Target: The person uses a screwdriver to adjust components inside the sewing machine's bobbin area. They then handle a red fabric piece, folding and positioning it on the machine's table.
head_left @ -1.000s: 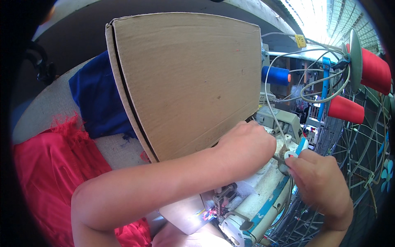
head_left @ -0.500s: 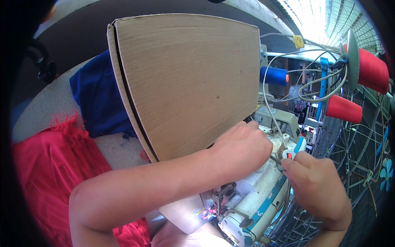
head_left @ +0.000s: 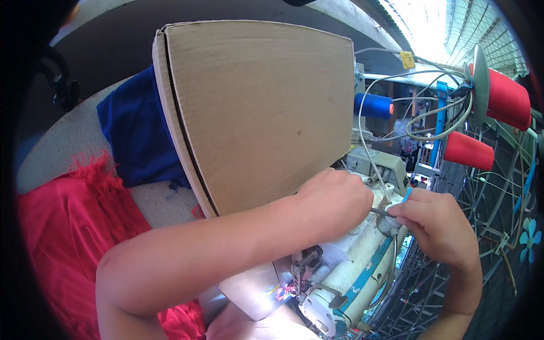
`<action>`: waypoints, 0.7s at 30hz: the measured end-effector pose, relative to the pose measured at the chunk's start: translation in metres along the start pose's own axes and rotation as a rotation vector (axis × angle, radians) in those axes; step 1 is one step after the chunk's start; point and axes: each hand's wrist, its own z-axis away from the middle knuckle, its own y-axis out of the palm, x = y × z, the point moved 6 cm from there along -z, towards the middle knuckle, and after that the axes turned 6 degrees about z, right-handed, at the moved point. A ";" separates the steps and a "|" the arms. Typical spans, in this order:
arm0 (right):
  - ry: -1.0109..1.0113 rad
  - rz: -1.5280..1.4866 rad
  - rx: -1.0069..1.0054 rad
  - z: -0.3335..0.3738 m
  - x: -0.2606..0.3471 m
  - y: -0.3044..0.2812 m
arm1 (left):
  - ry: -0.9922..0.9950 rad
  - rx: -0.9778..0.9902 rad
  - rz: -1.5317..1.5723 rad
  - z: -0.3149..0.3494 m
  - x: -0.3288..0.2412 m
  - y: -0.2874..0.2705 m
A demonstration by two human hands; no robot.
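A sewing machine point(head_left: 351, 283), cream with a blue stripe, lies below my hands. My left hand point(head_left: 340, 195) is closed in a fist over its rear part, beside the cardboard box; its fingertips are hidden. A thin dark metal rod point(head_left: 382, 212) spans the gap between my two hands, and its kind cannot be made out. My right hand point(head_left: 436, 224) pinches the rod's right end between thumb and bent fingers, just above a round pale fitting point(head_left: 387, 226) on the machine. From that fitting a grey cable point(head_left: 392, 263) hangs down the machine's side.
A large cardboard box point(head_left: 260, 113) stands upright behind my left forearm. Red cloth point(head_left: 68, 226) and blue cloth point(head_left: 136, 133) lie on the table point(head_left: 51, 153) at left. Red thread cones point(head_left: 467, 150), a blue thread spool point(head_left: 374, 106) and looping cables stand at right.
My right hand has moved up slightly and turned, showing more of the round fitting and cable beneath. A small white and red piece beside its fingers is no longer visible. My left hand has barely moved.
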 end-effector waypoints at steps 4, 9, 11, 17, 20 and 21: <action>-0.016 0.028 -0.125 0.000 -0.003 0.009 | 0.007 0.070 0.051 -0.001 0.004 0.004; 0.074 -0.005 -0.232 -0.002 -0.015 0.011 | -0.032 0.056 0.219 -0.001 0.006 0.003; 0.108 -0.035 -0.281 -0.002 -0.019 0.012 | -0.009 0.043 0.209 -0.001 0.005 0.003; 0.155 0.213 -0.206 -0.004 -0.012 0.014 | 0.022 0.060 0.083 -0.002 0.002 0.003; 0.137 0.288 -0.143 -0.006 -0.005 0.017 | 0.047 0.079 0.028 -0.002 -0.002 0.000; 0.125 0.299 -0.137 -0.006 -0.005 0.018 | 0.055 0.080 0.031 -0.002 0.000 0.001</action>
